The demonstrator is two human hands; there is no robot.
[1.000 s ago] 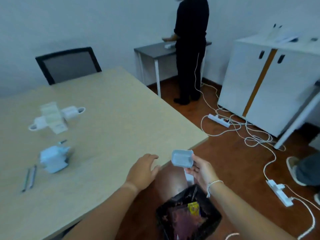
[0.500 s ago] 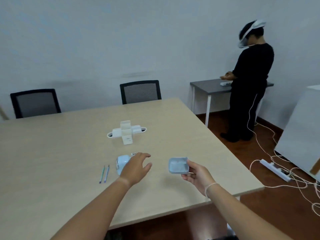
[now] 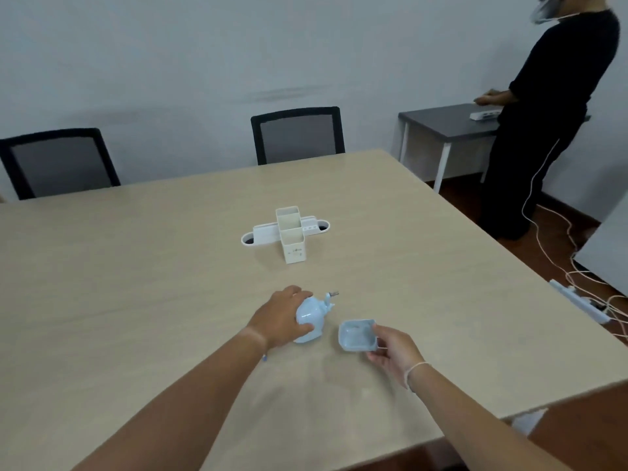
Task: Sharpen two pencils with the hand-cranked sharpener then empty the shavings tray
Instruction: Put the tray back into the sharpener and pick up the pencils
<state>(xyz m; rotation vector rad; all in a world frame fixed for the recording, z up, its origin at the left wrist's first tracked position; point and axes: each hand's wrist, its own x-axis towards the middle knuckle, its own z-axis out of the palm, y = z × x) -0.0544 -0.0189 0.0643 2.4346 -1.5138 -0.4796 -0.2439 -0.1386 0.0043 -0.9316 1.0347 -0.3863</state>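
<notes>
A light blue hand-cranked sharpener [image 3: 311,319] stands on the wooden table [image 3: 136,283], its crank handle pointing up to the right. My left hand [image 3: 280,317] grips the sharpener's body from the left. My right hand [image 3: 390,353] holds the light blue shavings tray [image 3: 356,334] just right of the sharpener, its hollow side facing me, a little above the table. The pencils are hidden behind my left hand and arm.
A white desk organiser [image 3: 289,232] stands further back on the table. Two black chairs [image 3: 297,134] line the far side. A person in black [image 3: 550,113] stands at a grey side table [image 3: 448,124] on the right, with cables and a power strip [image 3: 577,300] on the floor.
My view swung from the bin on the floor back to the table. My left hand reached forward and took hold of the sharpener. My right hand brought the tray over the table beside it.
</notes>
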